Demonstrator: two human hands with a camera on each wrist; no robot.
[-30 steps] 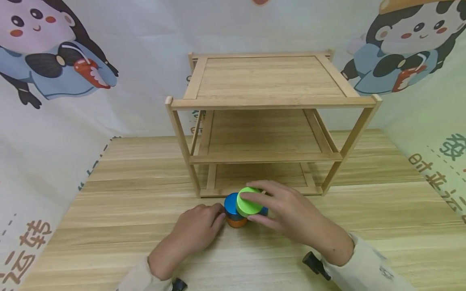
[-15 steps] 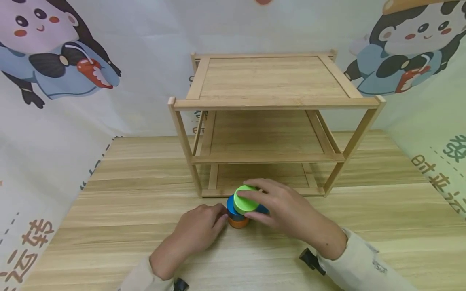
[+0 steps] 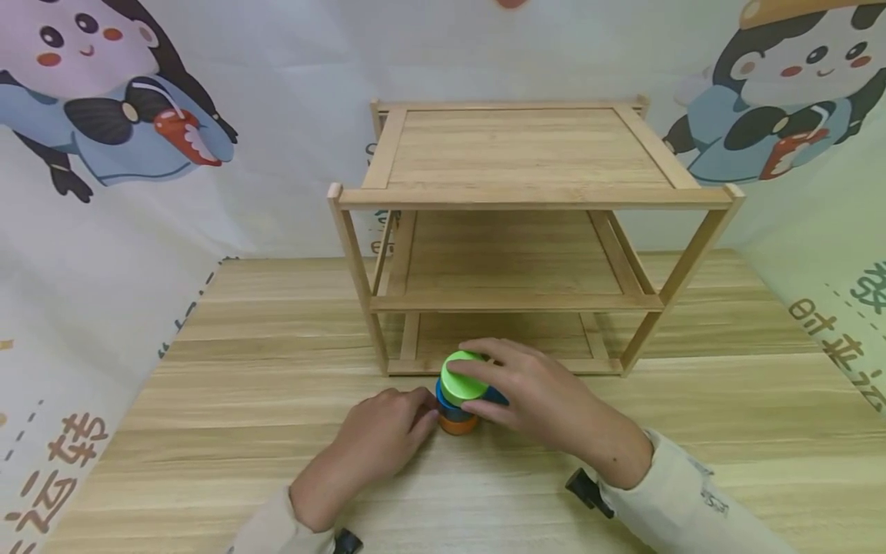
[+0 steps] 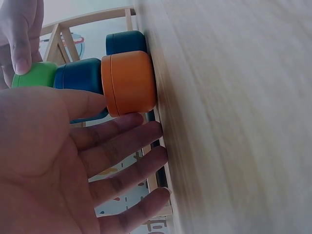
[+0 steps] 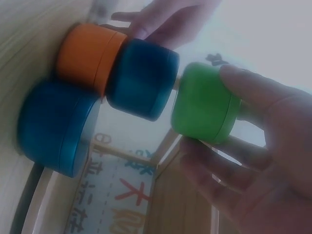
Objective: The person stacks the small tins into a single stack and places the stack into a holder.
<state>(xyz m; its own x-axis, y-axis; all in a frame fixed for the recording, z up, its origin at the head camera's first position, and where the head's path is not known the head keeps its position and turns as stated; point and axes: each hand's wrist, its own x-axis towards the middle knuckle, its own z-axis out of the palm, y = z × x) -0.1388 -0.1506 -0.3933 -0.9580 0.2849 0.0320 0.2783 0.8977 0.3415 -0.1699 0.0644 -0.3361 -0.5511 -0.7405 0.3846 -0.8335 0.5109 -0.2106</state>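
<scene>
My right hand [image 3: 540,396] holds a small round green tin [image 5: 202,102] between thumb and fingers. A narrow gap shows in the right wrist view between it and the blue tin [image 5: 144,78] underneath. That blue tin sits on an orange tin [image 4: 129,83], which stands on the table. My left hand [image 3: 384,435] is at the left side of this stack, thumb and index fingertips right at the orange tin, the other fingers loosely extended. Behind the stack, a second blue tin [image 5: 56,126] stands on the table, mostly hidden by my right hand in the head view.
A three-tier wooden shelf [image 3: 533,196] stands just behind the tins, its bottom front rail close to them. The wood-grain table [image 3: 242,369] runs out on both sides. A pale printed cloth [image 3: 298,77] hangs at the back and along the sides.
The green tin in my right hand has shifted left relative to the stack and covers more of the upper blue tin. My left hand stays beside the stack. The head view has turned slightly.
</scene>
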